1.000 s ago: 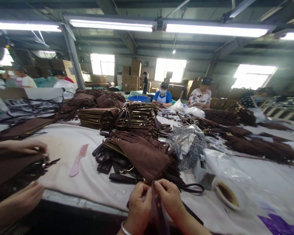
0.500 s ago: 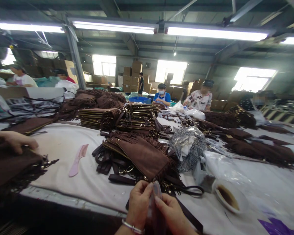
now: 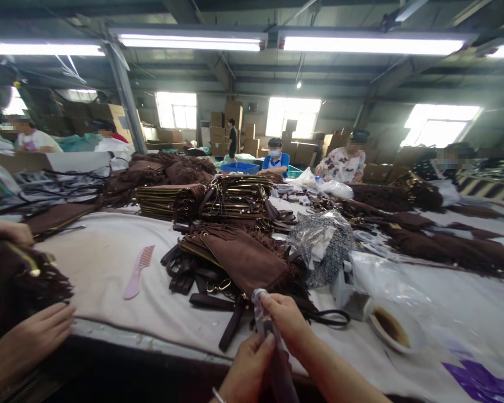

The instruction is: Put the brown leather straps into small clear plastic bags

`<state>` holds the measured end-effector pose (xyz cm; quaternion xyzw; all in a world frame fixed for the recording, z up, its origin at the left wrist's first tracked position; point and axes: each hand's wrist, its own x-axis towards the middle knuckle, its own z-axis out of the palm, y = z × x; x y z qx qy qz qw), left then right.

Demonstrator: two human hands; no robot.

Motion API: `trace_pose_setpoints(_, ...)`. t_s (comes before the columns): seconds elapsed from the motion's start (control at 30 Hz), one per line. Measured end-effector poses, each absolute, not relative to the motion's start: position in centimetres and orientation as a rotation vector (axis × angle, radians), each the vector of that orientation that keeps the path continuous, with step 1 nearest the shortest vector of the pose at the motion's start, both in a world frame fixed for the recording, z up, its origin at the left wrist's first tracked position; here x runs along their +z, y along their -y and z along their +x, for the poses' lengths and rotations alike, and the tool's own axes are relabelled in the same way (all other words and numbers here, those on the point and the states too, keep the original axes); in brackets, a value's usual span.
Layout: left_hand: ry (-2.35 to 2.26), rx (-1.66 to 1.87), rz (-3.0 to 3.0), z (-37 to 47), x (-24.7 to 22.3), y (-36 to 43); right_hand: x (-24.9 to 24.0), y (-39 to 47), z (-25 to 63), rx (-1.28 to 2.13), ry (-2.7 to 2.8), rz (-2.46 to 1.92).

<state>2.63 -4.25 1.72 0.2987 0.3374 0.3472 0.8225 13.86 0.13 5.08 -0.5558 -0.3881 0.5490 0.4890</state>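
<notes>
At the table's front edge, my left hand (image 3: 250,366) is closed around a dark brown strap (image 3: 280,372), whose upper end is wrapped in clear plastic. My right hand (image 3: 286,318) pinches the plastic-covered end, higher than the left. Just beyond my hands lies a brown fringed bag (image 3: 246,260) on top of others, with dark wrist straps and a gold clasp (image 3: 223,285) beside it. Part of the held strap is hidden by my fingers.
At the left, a co-worker's hands (image 3: 36,336) hold another fringed bag (image 3: 19,280). A pink comb (image 3: 138,271) lies on the white cloth. Stacked bags (image 3: 235,204) stand behind. At right are a bowl of brown liquid (image 3: 388,324) and purple plastic (image 3: 481,380).
My left hand has slid down the strap, while my right hand has moved up to its plastic-wrapped end. The co-worker's bag has shifted left and a second hand shows below it.
</notes>
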Motion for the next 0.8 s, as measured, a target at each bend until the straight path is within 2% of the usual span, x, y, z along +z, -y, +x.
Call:
trace_pose_setpoints(0.4, -0.897, 0.915, 0.684, 3.4, 4.2, 0.4, 3.3, 9.0, 15.1, 1.459, 1.085, -1.386)
trace_pose_setpoints(0.6, -0.904, 0.965, 0.756, 3.6, 4.1, 0.0, 2.8, 7.2, 14.9, 1.274, 1.067, -1.543)
trace_pose_setpoints(0.8, -0.794, 0.887, 0.761, 2.3, 3.1, 2.1, 3.9, 4.1, 14.7, 1.247, 1.073, -1.388)
